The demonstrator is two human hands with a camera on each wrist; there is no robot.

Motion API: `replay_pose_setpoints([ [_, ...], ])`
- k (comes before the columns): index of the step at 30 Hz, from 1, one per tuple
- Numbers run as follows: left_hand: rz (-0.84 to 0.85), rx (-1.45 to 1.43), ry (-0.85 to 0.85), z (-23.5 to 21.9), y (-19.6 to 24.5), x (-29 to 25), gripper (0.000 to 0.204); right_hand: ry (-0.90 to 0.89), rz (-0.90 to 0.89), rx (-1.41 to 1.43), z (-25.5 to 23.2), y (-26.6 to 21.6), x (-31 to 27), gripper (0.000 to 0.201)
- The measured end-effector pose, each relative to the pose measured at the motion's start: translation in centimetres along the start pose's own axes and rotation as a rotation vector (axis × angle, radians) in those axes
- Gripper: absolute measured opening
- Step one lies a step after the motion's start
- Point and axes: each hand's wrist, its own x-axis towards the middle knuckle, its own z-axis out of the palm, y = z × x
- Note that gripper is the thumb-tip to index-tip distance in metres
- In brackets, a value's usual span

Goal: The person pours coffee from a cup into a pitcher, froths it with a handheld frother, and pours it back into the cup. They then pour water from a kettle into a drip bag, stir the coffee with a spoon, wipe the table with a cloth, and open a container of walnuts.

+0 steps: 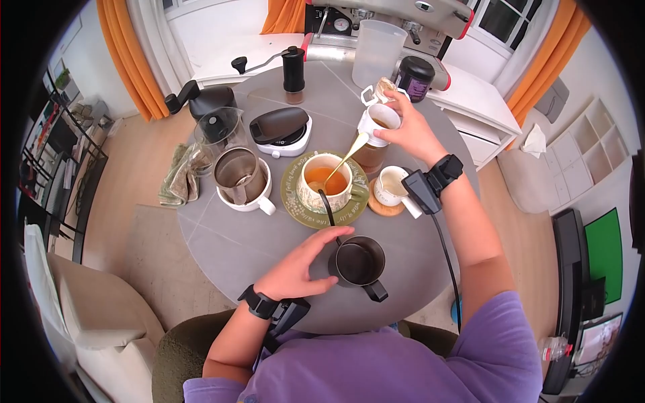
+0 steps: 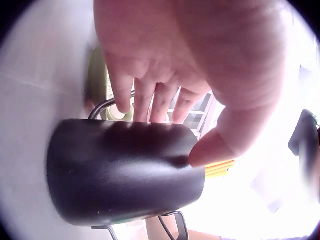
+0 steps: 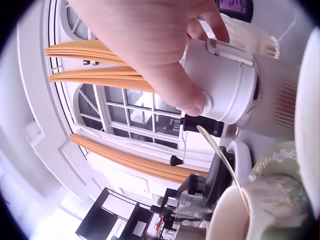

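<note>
A black metal pitcher with a handle stands near the table's front. My left hand is at its left side, fingers extended. In the left wrist view, the fingertips are at the far edge of the pitcher and the thumb tip at its end. My right hand grips the white upper part of a ribbed clear container with brown contents, thumb on a round white knob. A patterned cup of amber liquid, holding a gold spoon, sits between the hands on a green saucer.
Right of the saucer, a small white cup stands on a wooden coaster. At left are a white mug, a clear jug and a kettle. A scale, hand grinder and espresso machine lie farther back.
</note>
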Motion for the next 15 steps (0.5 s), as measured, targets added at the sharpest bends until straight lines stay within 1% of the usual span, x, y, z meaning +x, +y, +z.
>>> replay_pose_setpoints([
  [2,0.040,0.067,0.056,-0.5,0.1,-0.5,0.065,0.098,-0.064,-0.015,-0.6,-0.3,0.0,0.075],
  [3,0.040,0.067,0.057,-0.7,0.1,-0.7,0.065,0.098,-0.064,-0.015,-1.0,-0.6,0.0,0.075],
  [5,0.114,0.151,0.192,-1.1,0.1,-1.0,0.054,0.101,-0.104,-0.019,-2.2,-2.5,-0.2,0.074],
  [6,0.129,0.129,0.269,-1.1,0.2,-0.9,0.048,0.100,-0.140,-0.029,-2.6,-3.1,-0.2,0.074],
  [7,0.130,0.129,0.269,-1.1,0.6,-0.8,0.048,0.100,-0.141,-0.030,-2.9,-4.1,-0.4,0.074],
  [9,0.177,-0.018,0.473,-1.3,1.7,-0.4,0.047,0.051,-0.223,-0.034,-3.2,-6.3,-1.4,0.073],
  [10,0.186,-0.033,0.491,-1.6,2.1,-0.1,0.056,0.028,-0.261,-0.020,-3.0,-7.3,-2.0,0.073],
  [11,0.187,-0.032,0.493,-1.8,2.7,0.4,0.056,-0.014,-0.264,-0.014,-2.8,-8.5,-2.6,0.073],
  [13,0.274,-0.004,0.558,-2.1,3.7,1.5,0.072,-0.106,-0.257,0.042,-1.9,-10.3,-4.0,0.073],
  [14,0.240,0.112,0.547,-2.4,3.9,1.8,0.085,-0.152,-0.260,0.061,-1.3,-11.1,-4.7,0.072],
  [15,0.240,0.114,0.548,-2.4,4.2,2.0,0.085,-0.198,-0.263,0.081,-0.8,-11.7,-5.3,0.072],
])
